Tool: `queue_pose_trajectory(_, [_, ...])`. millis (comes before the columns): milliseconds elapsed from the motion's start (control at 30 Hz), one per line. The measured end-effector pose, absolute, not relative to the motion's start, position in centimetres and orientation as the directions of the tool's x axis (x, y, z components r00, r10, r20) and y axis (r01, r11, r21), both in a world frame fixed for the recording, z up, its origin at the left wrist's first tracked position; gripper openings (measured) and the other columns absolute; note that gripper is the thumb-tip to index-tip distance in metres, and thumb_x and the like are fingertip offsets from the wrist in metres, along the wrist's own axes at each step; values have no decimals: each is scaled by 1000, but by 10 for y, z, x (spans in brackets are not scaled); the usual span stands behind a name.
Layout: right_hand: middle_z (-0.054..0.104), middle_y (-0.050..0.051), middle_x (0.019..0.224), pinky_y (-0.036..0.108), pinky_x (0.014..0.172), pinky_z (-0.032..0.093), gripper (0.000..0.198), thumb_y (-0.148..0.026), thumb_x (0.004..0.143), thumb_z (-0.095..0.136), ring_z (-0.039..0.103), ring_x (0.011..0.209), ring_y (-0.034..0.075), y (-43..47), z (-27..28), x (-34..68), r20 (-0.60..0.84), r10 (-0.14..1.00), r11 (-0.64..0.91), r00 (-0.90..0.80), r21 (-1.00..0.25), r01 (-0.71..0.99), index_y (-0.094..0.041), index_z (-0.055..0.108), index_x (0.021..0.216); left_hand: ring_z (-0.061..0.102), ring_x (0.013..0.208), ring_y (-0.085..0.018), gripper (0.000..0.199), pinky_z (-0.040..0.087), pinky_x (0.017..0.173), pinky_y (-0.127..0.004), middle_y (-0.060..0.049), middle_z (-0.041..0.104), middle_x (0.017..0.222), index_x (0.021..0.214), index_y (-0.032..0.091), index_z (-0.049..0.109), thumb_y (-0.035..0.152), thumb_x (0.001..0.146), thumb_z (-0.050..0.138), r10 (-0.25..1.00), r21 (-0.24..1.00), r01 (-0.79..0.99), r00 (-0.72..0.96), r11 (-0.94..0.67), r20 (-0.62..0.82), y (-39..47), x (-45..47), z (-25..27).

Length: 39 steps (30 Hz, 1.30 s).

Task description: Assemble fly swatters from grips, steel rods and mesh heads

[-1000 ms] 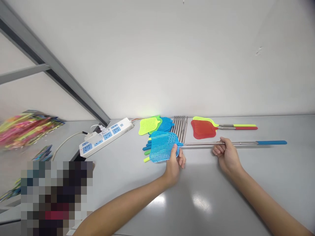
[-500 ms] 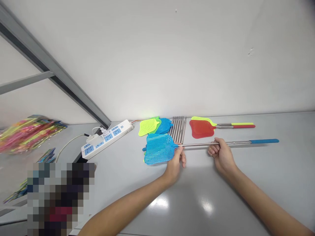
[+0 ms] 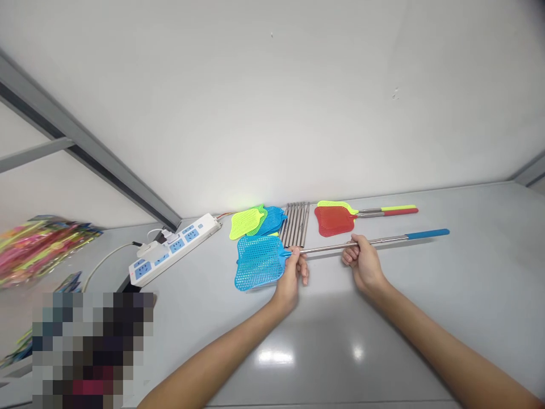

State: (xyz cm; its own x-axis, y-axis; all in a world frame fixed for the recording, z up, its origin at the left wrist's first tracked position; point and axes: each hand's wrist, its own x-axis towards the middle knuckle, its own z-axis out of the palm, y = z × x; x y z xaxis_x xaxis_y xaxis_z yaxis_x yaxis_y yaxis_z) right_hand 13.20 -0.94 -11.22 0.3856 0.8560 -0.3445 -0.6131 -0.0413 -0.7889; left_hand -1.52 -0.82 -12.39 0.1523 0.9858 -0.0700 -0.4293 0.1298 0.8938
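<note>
A blue fly swatter (image 3: 260,263) with an extended metal rod and blue grip is held level above the table. My left hand (image 3: 290,278) pinches it at the neck, where the head meets the rod. Closed round the middle of the rod is my right hand (image 3: 365,262). Behind my left hand lie several metal rods (image 3: 297,224) side by side. Loose swatter heads, yellow (image 3: 246,224) and blue (image 3: 272,220) among them, overlap to the left of the rods. A red fly swatter (image 3: 335,220) rests partly over a yellow fly swatter (image 3: 395,208) at the back.
A white power strip (image 3: 174,250) with plugs in it lies left of the swatter heads. Bagged colourful items (image 3: 42,244) are at the far left. A grey metal frame (image 3: 89,145) slants down to the table (image 3: 323,352), which meets a white wall.
The view has shifted, so the things on the table appear further left. Both hands keep their hold on the blue fly swatter, whose grip end now tilts up slightly more in the picture.
</note>
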Motion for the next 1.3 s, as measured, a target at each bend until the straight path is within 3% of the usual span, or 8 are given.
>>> queue_pose_trajectory(333, [19, -8, 40, 22, 36, 23, 40, -27, 70, 52, 26, 36, 6, -11, -110, 127, -333, 859, -36, 388, -797, -603, -20, 23, 44, 33, 33, -5, 30, 27, 39, -19, 7, 39, 39, 68, 16, 48, 43, 79, 43, 982, 904, -403, 174, 143, -78, -7, -16, -124])
queue_pose_trajectory(800, [26, -6, 40, 23, 39, 25, 40, -28, 75, 48, 27, 38, 8, -14, -107, 125, -125, 964, 51, 235, -782, -621, -18, 30, 40, 35, 35, -8, 29, 27, 37, -20, 3, 37, 36, 49, 16, 48, 34, 71, 42, 969, 919, -371, 242, 129, -39, -13, -19, -121])
queue_pose_trajectory(933, [26, -5, 39, 23, 38, 26, 38, -30, 76, 47, 29, 37, 9, -11, -102, 134, -125, 950, 92, 286, -765, -637, -19, 31, 42, 34, 36, -9, 33, 27, 39, -21, 3, 36, 37, 50, 16, 49, 35, 74, 38, 965, 925, -360, 260, 119, -23, -16, -20, -123])
queue_pose_trajectory(1067, [29, -4, 48, 22, 40, 32, 34, -28, 77, 46, 34, 42, 8, -6, -98, 147, -197, 928, 104, 318, -681, -725, -18, 32, 48, 34, 37, -9, 37, 27, 41, -23, 1, 38, 39, 49, 16, 49, 37, 77, 37, 962, 958, -278, 272, 73, 5, -19, -20, -125])
queue_pose_trajectory(1167, [27, -5, 51, 21, 42, 35, 32, -22, 78, 44, 35, 44, 8, -4, -94, 156, -249, 953, 12, 174, -541, -841, -19, 29, 51, 36, 39, -11, 39, 28, 44, -23, 1, 38, 37, 49, 17, 51, 38, 78, 37, 959, 986, -161, 285, 48, 0, -22, -19, -124])
queue_pose_trajectory(1300, [21, -6, 49, 19, 37, 32, 32, -17, 80, 40, 27, 38, 7, -5, -90, 165, -244, 968, -52, 52, -404, -913, -19, 24, 52, 36, 40, -12, 44, 29, 47, -25, 1, 37, 37, 48, 19, 51, 44, 80, 34, 951, 998, -42, 308, 50, -35, -27, -18, -121])
